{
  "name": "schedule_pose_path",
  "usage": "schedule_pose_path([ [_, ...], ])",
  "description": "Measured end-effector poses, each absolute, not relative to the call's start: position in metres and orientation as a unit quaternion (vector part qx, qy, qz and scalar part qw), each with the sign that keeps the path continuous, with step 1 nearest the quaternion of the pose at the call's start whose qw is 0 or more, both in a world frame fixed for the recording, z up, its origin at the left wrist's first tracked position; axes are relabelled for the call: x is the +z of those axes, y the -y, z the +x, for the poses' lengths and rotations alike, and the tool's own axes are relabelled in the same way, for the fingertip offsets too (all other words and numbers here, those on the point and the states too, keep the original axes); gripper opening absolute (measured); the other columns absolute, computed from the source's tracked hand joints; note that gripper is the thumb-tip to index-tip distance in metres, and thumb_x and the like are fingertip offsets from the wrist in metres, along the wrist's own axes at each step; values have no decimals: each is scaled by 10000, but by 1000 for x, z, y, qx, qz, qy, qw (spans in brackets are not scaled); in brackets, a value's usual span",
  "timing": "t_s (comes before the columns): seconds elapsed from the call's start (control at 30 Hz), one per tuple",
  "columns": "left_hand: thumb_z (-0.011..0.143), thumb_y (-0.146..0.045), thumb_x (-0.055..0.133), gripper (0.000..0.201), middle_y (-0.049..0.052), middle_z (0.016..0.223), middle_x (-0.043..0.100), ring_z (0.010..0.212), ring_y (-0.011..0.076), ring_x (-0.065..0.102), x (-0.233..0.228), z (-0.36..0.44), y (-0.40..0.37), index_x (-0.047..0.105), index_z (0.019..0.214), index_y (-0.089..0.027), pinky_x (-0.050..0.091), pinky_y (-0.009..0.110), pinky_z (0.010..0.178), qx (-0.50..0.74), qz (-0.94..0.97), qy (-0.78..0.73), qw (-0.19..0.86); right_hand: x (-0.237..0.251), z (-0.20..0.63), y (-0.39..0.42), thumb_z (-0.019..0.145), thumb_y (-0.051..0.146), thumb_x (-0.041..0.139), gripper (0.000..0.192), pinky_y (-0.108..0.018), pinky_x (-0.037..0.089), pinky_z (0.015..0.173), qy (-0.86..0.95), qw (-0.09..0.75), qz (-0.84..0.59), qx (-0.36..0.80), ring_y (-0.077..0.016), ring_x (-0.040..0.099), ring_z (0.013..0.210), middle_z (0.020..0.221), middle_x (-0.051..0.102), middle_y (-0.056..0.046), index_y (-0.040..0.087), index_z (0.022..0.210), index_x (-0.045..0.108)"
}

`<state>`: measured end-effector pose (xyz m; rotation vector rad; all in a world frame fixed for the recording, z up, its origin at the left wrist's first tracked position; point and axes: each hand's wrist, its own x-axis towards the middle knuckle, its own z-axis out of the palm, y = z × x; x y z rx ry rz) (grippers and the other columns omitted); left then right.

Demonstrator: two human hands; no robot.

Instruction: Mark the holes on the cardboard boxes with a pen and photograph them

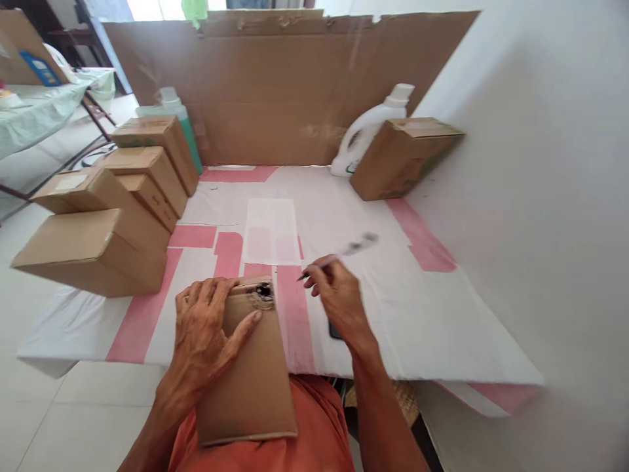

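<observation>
Left hand lies spread flat on the cardboard box, and just right of the box the right hand pinches a pen.

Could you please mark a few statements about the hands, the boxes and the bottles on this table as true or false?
1. The left hand rests on a flat cardboard box. True.
2. The right hand holds a pair of scissors. False: it holds a pen.
3. A white bottle stands behind the lone box on the right. True.
4. The stacked boxes sit on the table's right side. False: they are on the left.
5. The green bottle lies on its side. False: it stands upright.
</observation>
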<state>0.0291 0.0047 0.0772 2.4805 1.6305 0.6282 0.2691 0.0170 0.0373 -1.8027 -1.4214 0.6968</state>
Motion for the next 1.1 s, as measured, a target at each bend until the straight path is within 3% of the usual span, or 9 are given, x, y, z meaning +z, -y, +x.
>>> schedule_pose_path([
  [0.1, 1000, -527, 586, 405, 117, 1182, 689, 1087, 367, 605, 74, 25, -7, 597, 1254, -211, 426, 521, 939, 210, 822, -529, 27, 12, 269, -26, 1012, 190, 582, 124, -311, 472, 730, 568, 212, -754, 254, -223, 702, 800, 827, 738, -66, 196, 888, 592],
  [0.27, 1024, -581, 506, 465, 132, 1187, 694, 1089, 382, 608, 71, 22, -12, 598, 1269, -197, 429, 529, 937, 203, 832, -516, 6, -15, 247, -13, 1012, 147, 568, 84, -319, 441, 743, 550, 119, -794, 229, -269, 723, 926, 1004, 766, -139, 161, 982, 645],
  [0.37, 1030, -588, 484, 471, 134, 1173, 699, 1076, 381, 609, 70, 24, -13, 606, 1257, -195, 432, 529, 932, 199, 831, -520, 0, -14, 245, -4, 1031, 212, 586, 78, -320, 462, 770, 544, 100, -806, 211, -264, 718, 949, 1064, 748, -129, 167, 1052, 646],
  [0.47, 1028, -587, 486, 472, 133, 1167, 700, 1070, 380, 608, 70, 25, -13, 609, 1257, -193, 435, 530, 928, 200, 828, -523, 2, -8, 261, 12, 1043, 343, 598, 207, -346, 488, 889, 522, 106, -830, 168, -290, 664, 1118, 1231, 678, -152, 175, 1161, 619],
  [0.53, 1025, -586, 494, 474, 134, 1161, 699, 1066, 378, 608, 70, 25, -12, 610, 1255, -188, 436, 530, 930, 205, 828, -522, -1, -6, 275, 26, 1017, 417, 625, 353, -423, 490, 950, 482, 107, -860, 133, -367, 590, 1233, 1317, 605, -225, 138, 1229, 583],
  [0.63, 1025, -570, 504, 462, 138, 1155, 699, 1050, 373, 609, 69, 25, -12, 613, 1245, -179, 439, 529, 924, 207, 829, -520, -6, -8, 294, 45, 910, 452, 745, 485, -534, 499, 928, 426, 101, -891, 123, -476, 562, 1229, 1252, 598, -303, 84, 1182, 585],
  [0.73, 1023, -556, 515, 449, 142, 1169, 698, 1052, 373, 610, 69, 25, -13, 617, 1246, -180, 441, 533, 923, 202, 829, -521, 0, -16, 304, 51, 836, 436, 798, 469, -507, 517, 900, 401, 124, -895, 153, -467, 593, 1212, 1210, 636, -277, 119, 1117, 598],
  [0.87, 1024, -553, 511, 451, 145, 1204, 693, 1094, 375, 603, 70, 23, -12, 610, 1269, -188, 439, 540, 939, 199, 824, -530, 17, -28, 314, 43, 718, 495, 826, 610, -490, 527, 841, 357, 196, -889, 210, -461, 657, 1111, 1177, 677, -287, 113, 1128, 586],
  [1.1, 1005, -548, 564, 425, 134, 1206, 695, 1105, 358, 607, 68, 24, -11, 598, 1256, -208, 437, 530, 971, 202, 813, -545, 33, -28, 316, 55, 797, 542, 584, 472, -433, 601, 831, 330, 374, -761, 414, -318, 764, 945, 1044, 803, -147, 165, 1060, 689],
])
